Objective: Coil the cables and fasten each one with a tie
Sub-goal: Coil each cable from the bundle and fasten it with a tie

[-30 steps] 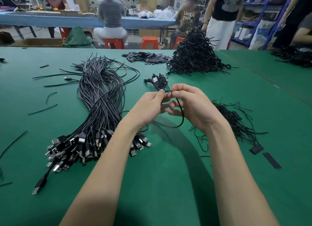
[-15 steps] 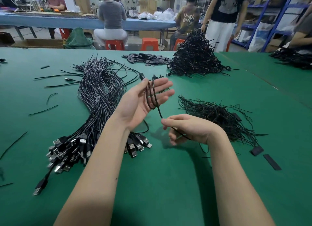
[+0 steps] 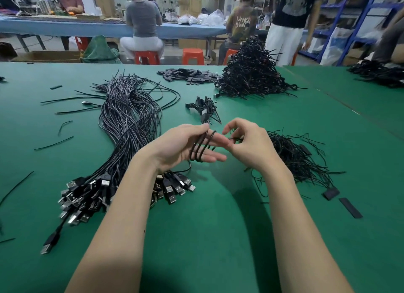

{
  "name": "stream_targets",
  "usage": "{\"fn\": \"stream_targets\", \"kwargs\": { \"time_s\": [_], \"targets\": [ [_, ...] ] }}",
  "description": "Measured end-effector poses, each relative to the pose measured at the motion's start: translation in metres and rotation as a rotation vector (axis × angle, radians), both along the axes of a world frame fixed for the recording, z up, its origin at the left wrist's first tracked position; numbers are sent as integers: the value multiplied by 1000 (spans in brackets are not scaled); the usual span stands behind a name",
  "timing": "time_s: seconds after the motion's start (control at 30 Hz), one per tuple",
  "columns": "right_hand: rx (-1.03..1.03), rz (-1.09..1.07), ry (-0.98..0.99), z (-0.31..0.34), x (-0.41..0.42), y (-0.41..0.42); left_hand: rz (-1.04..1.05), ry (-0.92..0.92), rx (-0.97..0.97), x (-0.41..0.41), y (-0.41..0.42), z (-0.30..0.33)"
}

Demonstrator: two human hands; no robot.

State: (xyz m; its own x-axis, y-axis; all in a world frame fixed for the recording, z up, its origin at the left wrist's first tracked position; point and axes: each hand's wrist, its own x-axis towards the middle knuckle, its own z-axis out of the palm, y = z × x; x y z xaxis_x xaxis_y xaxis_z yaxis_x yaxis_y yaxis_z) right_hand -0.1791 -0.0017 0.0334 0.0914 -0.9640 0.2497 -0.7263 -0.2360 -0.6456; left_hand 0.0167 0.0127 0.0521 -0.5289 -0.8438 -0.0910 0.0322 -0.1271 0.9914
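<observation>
My left hand (image 3: 175, 148) is held palm up above the green table (image 3: 218, 238), fingers straight. A black cable (image 3: 200, 147) is wound in a few loops around those fingers, and the thumb presses it against the index finger. My right hand (image 3: 251, 146) is close to the left fingertips and pinches the cable's free stretch between thumb and fingers. A thick bundle of uncoiled cables (image 3: 129, 122) lies to the left, its USB plugs (image 3: 91, 194) fanned toward me. A loose pile of thin black ties (image 3: 293, 157) lies just right of my right hand.
A tall heap of coiled cables (image 3: 251, 74) stands at the far middle, with a few coiled ones (image 3: 204, 109) nearer. Flat black strips (image 3: 188, 75) lie at the back, two more (image 3: 349, 207) at the right. Stray wires dot the left. People work at a blue bench behind.
My right hand rose from near the table up to the left fingertips, bringing the cable's loose length with it. The hanging slack is now taken up round the left fingers.
</observation>
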Motion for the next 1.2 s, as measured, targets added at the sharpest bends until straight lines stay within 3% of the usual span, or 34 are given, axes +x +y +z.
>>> {"fn": "stream_targets", "kwargs": {
  "time_s": [0.07, 0.23, 0.37, 0.47, 0.57, 0.67, 0.9, 1.1, 1.2],
  "targets": [
    [-26, -15, -63, 2, 3, 1, 10, -6, 20, 4, -2, 2],
    [36, -235, -66, 11, 3, 1, -5, -223, 95, 5, -3, -6],
    [217, -37, -446, 27, 11, 4, 178, -289, 53, -10, -10, -15],
    [339, 221, -754, 39, 19, 12, 338, -71, 39, -18, -15, -17],
    [404, 396, -706, 35, 24, 18, 420, 218, 67, -18, -15, -13],
    [442, 383, -642, 31, 28, 19, 423, 315, 86, -15, -13, -7],
    [482, 447, -595, 31, 19, 20, 422, 259, 40, -24, -11, -8],
    [367, 501, -828, 36, 14, 19, 483, 126, -70, -22, -14, -11],
    [390, 559, -787, 34, 10, 18, 524, 122, -86, -21, -13, -12]
  ]
}}
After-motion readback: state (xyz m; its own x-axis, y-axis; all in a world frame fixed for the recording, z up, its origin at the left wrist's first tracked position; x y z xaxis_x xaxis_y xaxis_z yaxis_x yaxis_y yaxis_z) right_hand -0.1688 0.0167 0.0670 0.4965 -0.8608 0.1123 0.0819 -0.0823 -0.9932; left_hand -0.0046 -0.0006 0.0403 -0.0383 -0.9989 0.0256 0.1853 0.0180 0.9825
